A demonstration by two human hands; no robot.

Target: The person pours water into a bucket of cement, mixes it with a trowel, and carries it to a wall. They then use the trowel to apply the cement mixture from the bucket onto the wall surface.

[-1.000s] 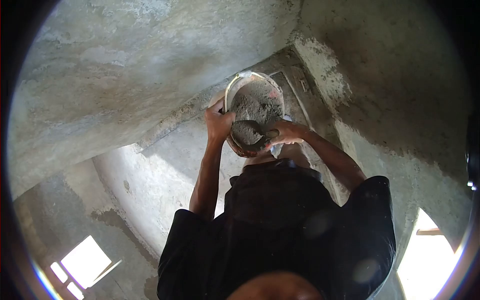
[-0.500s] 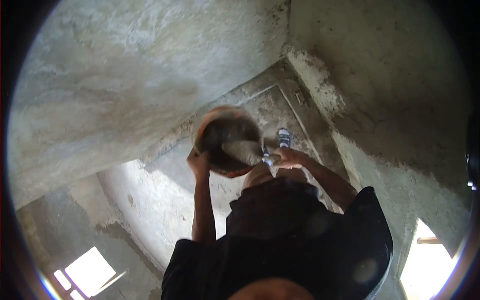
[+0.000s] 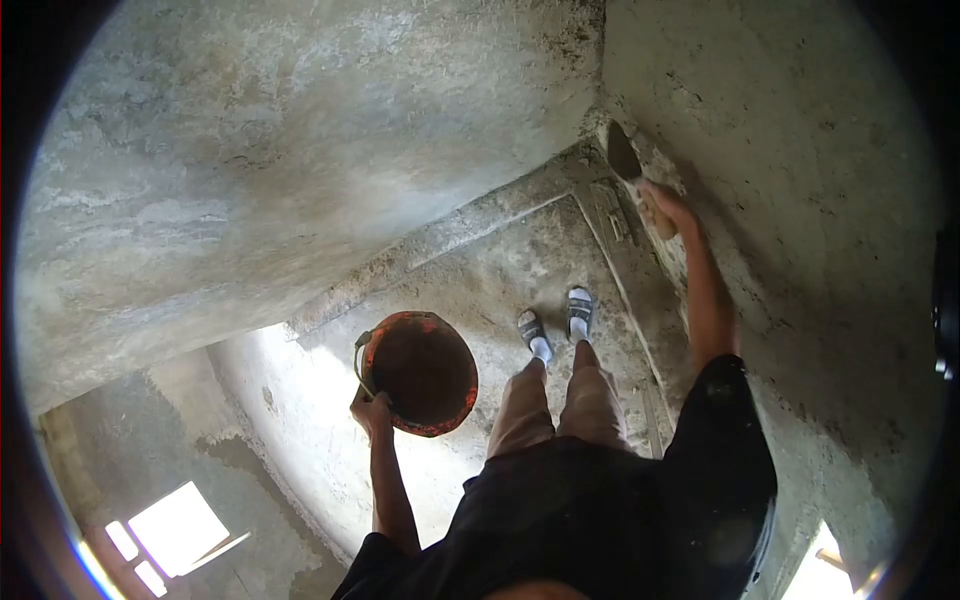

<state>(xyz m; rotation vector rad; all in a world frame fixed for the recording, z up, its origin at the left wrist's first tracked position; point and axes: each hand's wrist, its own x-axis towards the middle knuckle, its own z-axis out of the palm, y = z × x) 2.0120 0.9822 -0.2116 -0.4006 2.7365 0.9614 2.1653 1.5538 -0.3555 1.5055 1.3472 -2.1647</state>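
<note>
My left hand (image 3: 374,412) grips the rim and handle side of a round bucket (image 3: 420,374), dark inside with a worn orange-red rim. The bucket hangs left of my legs, its mouth facing up toward me; its contents are too dark to tell. On the right, my arm is stretched out and my right hand (image 3: 664,207) is closed around the handle of a trowel (image 3: 623,152). The trowel's dark blade is at the right wall, close to the corner.
Rough plastered walls (image 3: 250,150) rise on the left and right (image 3: 800,180) and meet in a corner. A low ledge (image 3: 460,224) runs along their foot. My feet in sandals (image 3: 579,310) stand on the concrete floor (image 3: 520,260). Bright openings (image 3: 180,528) show at lower left and lower right.
The trowel has come out of the bucket and moved up and right to the wall with my right hand. The bucket has shifted slightly left and down in my left hand.
</note>
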